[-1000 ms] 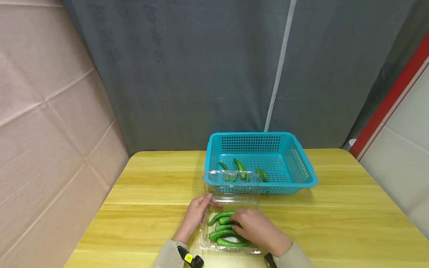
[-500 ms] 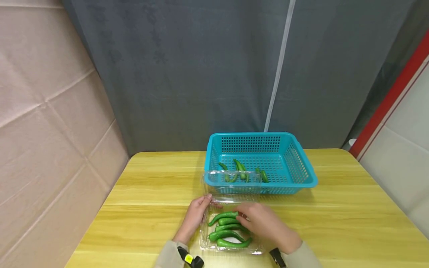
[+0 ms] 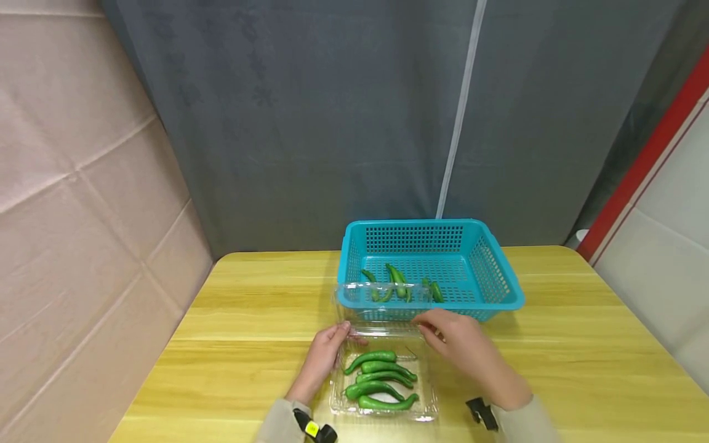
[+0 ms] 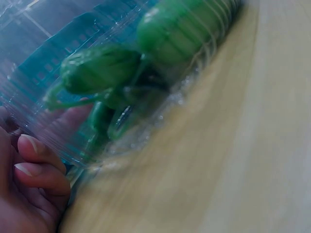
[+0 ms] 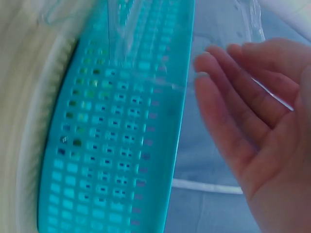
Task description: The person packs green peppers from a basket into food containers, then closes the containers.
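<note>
A clear plastic clamshell box point(image 3: 426, 384) lies on the table with its lid point(image 3: 354, 314) raised at the far side. Several green chili peppers point(image 3: 381, 366) lie inside in a rough row. My left hand point(image 3: 321, 360) grips the box's left side near the hinge, thumb on top. In the left wrist view, its curled fingers point(image 4: 46, 177) are at the box wall, beside blurred peppers point(image 4: 104, 68). My right hand point(image 3: 462, 341) hovers at the hinge's right end, in front of the basket. The right wrist view shows its fingers point(image 5: 214, 107) loosely bent, holding nothing.
A turquoise slotted basket point(image 3: 512, 300) stands directly behind the box, and the raised lid overlaps its front edge from my view. Several more green chili peppers point(image 3: 397, 280) lie in it. Wooden table point(image 3: 249, 332) surrounds both; a grey curtain point(image 3: 310, 123) hangs behind.
My right hand has let go of the pepper in the box and moved up and right toward the basket. The row of peppers now shows fully. My left hand has stayed put.
</note>
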Available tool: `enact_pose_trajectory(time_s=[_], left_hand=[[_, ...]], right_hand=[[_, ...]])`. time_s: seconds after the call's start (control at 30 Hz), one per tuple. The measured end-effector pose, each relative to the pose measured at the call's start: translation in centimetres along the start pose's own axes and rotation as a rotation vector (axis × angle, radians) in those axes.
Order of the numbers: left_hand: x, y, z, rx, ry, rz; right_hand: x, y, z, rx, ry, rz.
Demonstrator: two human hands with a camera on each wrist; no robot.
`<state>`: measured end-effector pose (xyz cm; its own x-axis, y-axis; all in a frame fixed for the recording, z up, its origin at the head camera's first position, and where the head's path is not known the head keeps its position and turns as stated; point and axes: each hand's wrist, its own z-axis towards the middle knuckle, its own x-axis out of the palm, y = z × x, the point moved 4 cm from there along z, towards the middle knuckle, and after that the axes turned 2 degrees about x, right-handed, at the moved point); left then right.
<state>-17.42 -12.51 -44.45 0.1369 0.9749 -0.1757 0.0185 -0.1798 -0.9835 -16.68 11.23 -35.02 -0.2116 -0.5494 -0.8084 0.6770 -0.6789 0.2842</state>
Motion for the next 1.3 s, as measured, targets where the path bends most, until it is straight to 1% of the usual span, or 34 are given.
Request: enact_pose_trajectory(time_s=[0.23,0.33,0.4,0.47,0.63,0.77,0.97,1.17,1.3], left_hand=[[0.0,0.0,-0.1,0.007,0.004,0.015],[0.0,-0.1,-0.1,0.007,0.006,0.019],[0.0,-0.1,-0.1,0.008,0.009,0.017],[0.0,-0.1,-0.1,0.008,0.009,0.008],[-0.1,0.1,0.0,0.004,0.006,-0.014],[0.0,0.0,0.0,0.005,0.009,-0.010],[-0.1,-0.1,0.1,0.012,0.009,0.012],[-0.2,-0.2,0.0,0.014,0.009,0.020],[-0.1,0.0,0.0,0.015,0.014,0.022]], right_hand=[[-2.0,-1.3,-0.1,-0.011,-0.159,0.023],[-2.6,-1.9,-0.2,-0.013,-0.220,0.001],[-2.8,-2.4,-0.3,0.006,-0.248,-0.024],[-2.8,-3.0,-0.4,0.052,-0.263,-0.060],[-2.4,-4.2,-0.9,0.187,-0.263,-0.092],[-2.1,-5.0,-1.1,0.243,-0.250,-0.088],[-1.4,-5.6,-1.2,0.285,-0.186,-0.091],[-1.0,-5.9,-0.9,0.295,-0.200,-0.071],[-0.6,-6.4,-0.6,0.321,-0.170,-0.053]])
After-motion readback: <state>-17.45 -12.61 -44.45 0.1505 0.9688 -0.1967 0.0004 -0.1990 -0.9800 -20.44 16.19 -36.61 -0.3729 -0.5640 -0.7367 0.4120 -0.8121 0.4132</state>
